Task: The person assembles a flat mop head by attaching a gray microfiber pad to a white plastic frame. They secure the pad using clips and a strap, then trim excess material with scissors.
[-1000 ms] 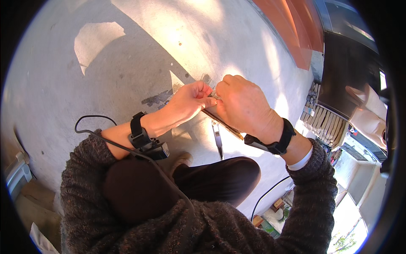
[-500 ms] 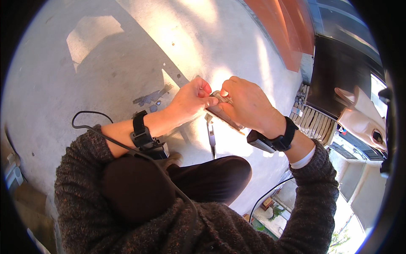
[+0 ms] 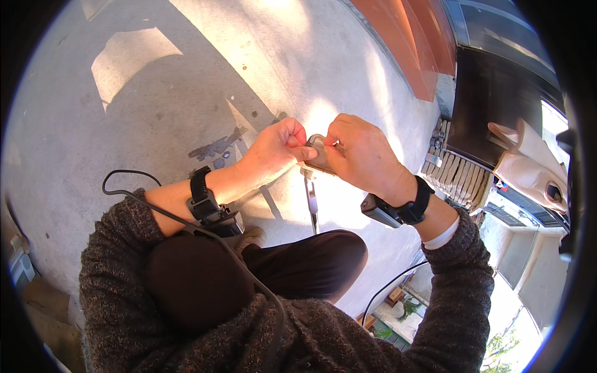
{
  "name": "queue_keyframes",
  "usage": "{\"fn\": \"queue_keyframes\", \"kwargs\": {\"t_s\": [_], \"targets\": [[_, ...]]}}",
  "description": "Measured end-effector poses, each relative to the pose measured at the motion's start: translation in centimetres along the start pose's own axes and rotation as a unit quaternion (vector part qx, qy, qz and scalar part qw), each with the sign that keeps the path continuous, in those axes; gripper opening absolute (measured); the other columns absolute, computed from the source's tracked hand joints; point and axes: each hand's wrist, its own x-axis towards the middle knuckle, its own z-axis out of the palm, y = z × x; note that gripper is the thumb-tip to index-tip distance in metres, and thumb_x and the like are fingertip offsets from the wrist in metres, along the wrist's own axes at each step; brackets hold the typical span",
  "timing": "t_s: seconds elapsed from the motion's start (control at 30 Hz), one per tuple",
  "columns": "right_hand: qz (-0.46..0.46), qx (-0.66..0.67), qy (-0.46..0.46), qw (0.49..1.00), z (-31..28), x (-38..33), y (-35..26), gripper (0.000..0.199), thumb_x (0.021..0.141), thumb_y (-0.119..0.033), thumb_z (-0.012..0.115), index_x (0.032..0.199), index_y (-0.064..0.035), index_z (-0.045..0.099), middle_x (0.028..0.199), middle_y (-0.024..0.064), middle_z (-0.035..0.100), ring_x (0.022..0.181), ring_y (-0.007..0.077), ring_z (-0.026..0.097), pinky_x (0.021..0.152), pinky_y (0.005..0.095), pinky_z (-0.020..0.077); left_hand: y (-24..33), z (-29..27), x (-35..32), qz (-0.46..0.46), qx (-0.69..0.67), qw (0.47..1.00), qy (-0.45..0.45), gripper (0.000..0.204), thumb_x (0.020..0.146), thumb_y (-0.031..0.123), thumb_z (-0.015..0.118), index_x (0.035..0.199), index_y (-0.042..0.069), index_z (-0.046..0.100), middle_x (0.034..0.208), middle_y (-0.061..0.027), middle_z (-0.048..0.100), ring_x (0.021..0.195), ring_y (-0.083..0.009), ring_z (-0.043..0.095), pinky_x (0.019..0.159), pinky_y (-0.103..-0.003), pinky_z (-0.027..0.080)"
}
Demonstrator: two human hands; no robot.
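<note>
Both hands meet in front of my chest over a small brownish flat object (image 3: 321, 164) with a metal loop (image 3: 315, 139) at its top. My left hand (image 3: 278, 148) is curled into a fist, and its thumb and fingertips pinch the object's left end by the loop. From the right, my right hand (image 3: 362, 155) wraps over the object and hides most of it. A thin metal strip (image 3: 312, 204) hangs straight down below the object. Each wrist carries a black band with a small device.
Sunlit grey concrete floor (image 3: 155, 105) lies below, with dark stains (image 3: 214, 149). An orange-red wall (image 3: 423, 43) runs at the upper right, with a row of grey blocks (image 3: 454, 171) beside a dark doorway. A black cable (image 3: 127, 186) loops off my left sleeve. My dark-trousered knees (image 3: 261, 267) fill the lower middle.
Both hands stay closed on the small object, with only small finger shifts. The view has turned a little, so the hands sit slightly higher and further right.
</note>
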Motion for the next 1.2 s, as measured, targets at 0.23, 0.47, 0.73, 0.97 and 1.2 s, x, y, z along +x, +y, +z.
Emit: {"fn": "queue_keyframes", "kwargs": {"t_s": [0.23,0.47,0.73,0.97,1.2], "targets": [[-0.024,-0.043,0.009,0.999,-0.4,0.1,-0.2,0.007,0.074,-0.001,0.060,0.076,-0.0015,0.054,0.079,0.0118,0.054,0.079,0.0315,0.055,0.066,0.0388,0.0470,-0.6,0.4,1.0,0.006,-0.050,0.999,-0.007,0.021,0.086,-0.002,0.067,0.082,0.008,0.048,0.073,0.0026,0.054,0.071,-0.0044,0.052,0.064,-0.019,0.041],[-0.029,-0.042,0.015,0.999,-0.4,0.2,0.1,0.007,0.075,0.000,0.059,0.078,-0.0008,0.053,0.083,0.0126,0.053,0.082,0.0324,0.055,0.069,0.0391,0.0476,-0.5,0.5,1.4,0.015,-0.019,1.000,-0.005,0.021,0.085,-0.003,0.066,0.081,0.007,0.049,0.074,0.0015,0.055,0.072,-0.0055,0.054,0.065,-0.020,0.044],[-0.007,-0.006,-0.005,1.000,-0.4,0.1,0.4,0.005,0.079,-0.003,0.056,0.083,-0.0003,0.054,0.090,0.0144,0.053,0.087,0.0337,0.054,0.072,0.0404,0.0480,-0.5,0.4,1.4,0.038,0.007,0.999,-0.009,0.021,0.085,-0.002,0.067,0.082,0.007,0.048,0.073,0.0028,0.052,0.070,-0.0046,0.051,0.065,-0.020,0.042],[0.050,0.025,-0.053,0.997,-0.5,0.1,0.5,0.009,0.085,-0.007,0.054,0.088,0.0011,0.054,0.096,0.0167,0.052,0.092,0.0354,0.053,0.077,0.0422,0.0483,0.3,0.0,1.3,0.032,0.032,0.998,-0.042,0.024,0.083,0.000,0.070,0.082,0.008,0.046,0.071,0.0041,0.049,0.066,-0.0033,0.045,0.058,-0.020,0.036],[0.030,0.032,0.012,0.999,0.3,-0.3,0.1,0.004,0.085,-0.001,0.052,0.088,0.0002,0.050,0.094,0.0160,0.049,0.085,0.0353,0.053,0.073,0.0407,0.0465,1.6,0.2,1.3,0.043,0.126,0.991,-0.027,0.028,0.079,0.004,0.074,0.084,0.008,0.047,0.069,0.0055,0.041,0.062,-0.0043,0.039,0.055,-0.021,0.035]]}}
